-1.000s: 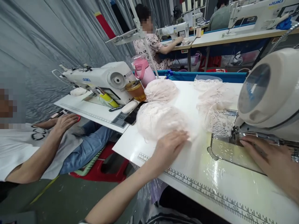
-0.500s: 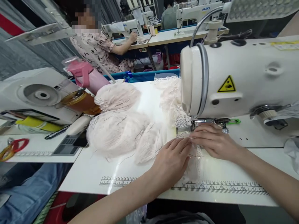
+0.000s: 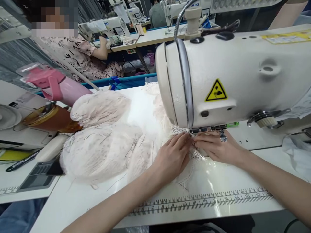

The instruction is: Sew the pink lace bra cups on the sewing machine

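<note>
White lace (image 3: 196, 156) shows between and just below my two hands, its upper part hidden by my fingers. My left hand (image 3: 173, 154) and right hand (image 3: 217, 146) lie close together, fingertips bent onto it; whether either pinches it, I cannot tell. Left of my left hand sit two pale fabric heaps (image 3: 97, 158); beyond them, one pink bottle (image 3: 57, 84) and one amber cup (image 3: 52, 118). Above my right hand, one sewing machine (image 3: 243, 74) runs out of view.
</note>
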A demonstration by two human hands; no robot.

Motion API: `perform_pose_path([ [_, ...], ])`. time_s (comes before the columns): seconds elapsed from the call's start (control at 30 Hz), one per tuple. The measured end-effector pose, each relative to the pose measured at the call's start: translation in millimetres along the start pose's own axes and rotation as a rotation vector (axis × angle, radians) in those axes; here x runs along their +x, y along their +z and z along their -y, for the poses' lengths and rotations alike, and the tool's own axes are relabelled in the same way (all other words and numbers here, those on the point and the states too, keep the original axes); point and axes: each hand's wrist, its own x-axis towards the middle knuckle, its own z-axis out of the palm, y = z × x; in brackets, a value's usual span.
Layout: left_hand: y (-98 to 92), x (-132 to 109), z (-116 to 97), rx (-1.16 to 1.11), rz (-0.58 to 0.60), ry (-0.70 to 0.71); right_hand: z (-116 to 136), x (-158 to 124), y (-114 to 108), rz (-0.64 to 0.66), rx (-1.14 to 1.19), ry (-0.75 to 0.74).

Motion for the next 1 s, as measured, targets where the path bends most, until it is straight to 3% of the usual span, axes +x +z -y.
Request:
perform_pose_path([
  [0.2,-2.3,-1.3,7.1,-0.045,0.017,0.063,3.2,2.6,-3.3,0.044,-0.057,0.047],
  [0.4,4.7,-0.7,10.3,0.003,0.029,0.032,3.9,1.3,-2.1,0.113,-0.039,0.045],
  [0.6,7.9,4.4,16.6,0.003,-0.004,0.016,3.2,0.4,1.2,0.182,0.312,0.324],
  [0.7,7.1,5.8,18.1,0.0,-0.014,0.021,3.1,1.5,1.5,0.197,0.374,0.402],
  [0.8,6.5,6.0,18.2,0.001,-0.029,0.024,3.4,1.4,1.3,0.196,0.345,0.382],
  [1.0,6.5,5.8,17.0,-0.003,-0.026,0.02,3.3,-3.3,1.4,0.206,0.115,0.181],
])
